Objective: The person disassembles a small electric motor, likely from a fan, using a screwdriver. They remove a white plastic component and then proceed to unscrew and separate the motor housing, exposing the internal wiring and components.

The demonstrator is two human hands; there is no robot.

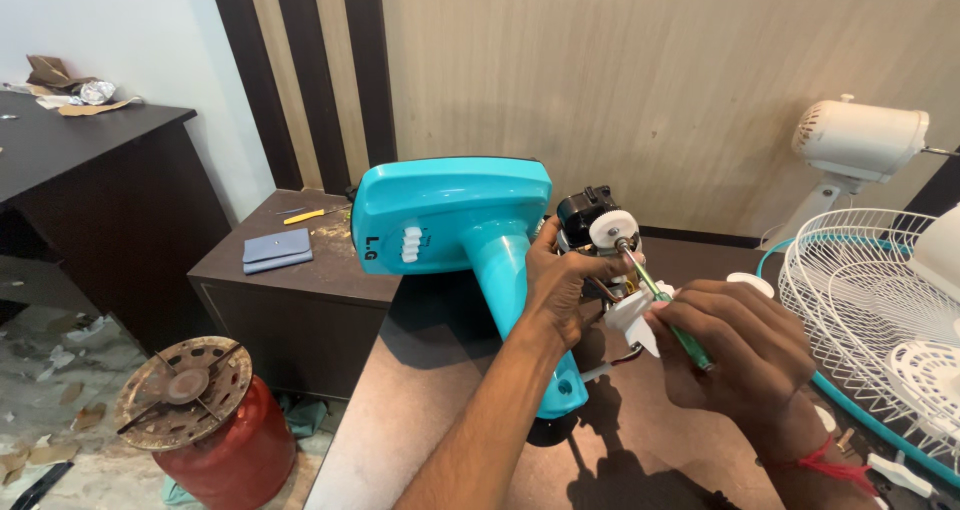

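**Fan motor head held at the desk's middle, screwdriver at the shaft**

Bared fan motor sits above the middle of the brown desk, joined to the turquoise fan body whose neck slopes down to the desk top; black winding block, white round bearing cap, steel shaft stub pointing toward the camera; white plastic bracket and thin wires hang beneath it.

Left hand closed round the neck and the motor's back, thumb over the top; right hand curled shut on a green-handled screwdriver, tip close beside the shaft.

Judgement on handling: motor likely dense and stiff for its bulk; the plastic shell lighter, smooth, liable to slip; wires and bracket look fragile; best grasped by the neck or the metal frame, never by the leads.

Further out: white wire fan guard at the desk's right edge; a white fan head behind it; low dark cabinet off the left edge with a grey cloth; red gas cylinder on the floor.
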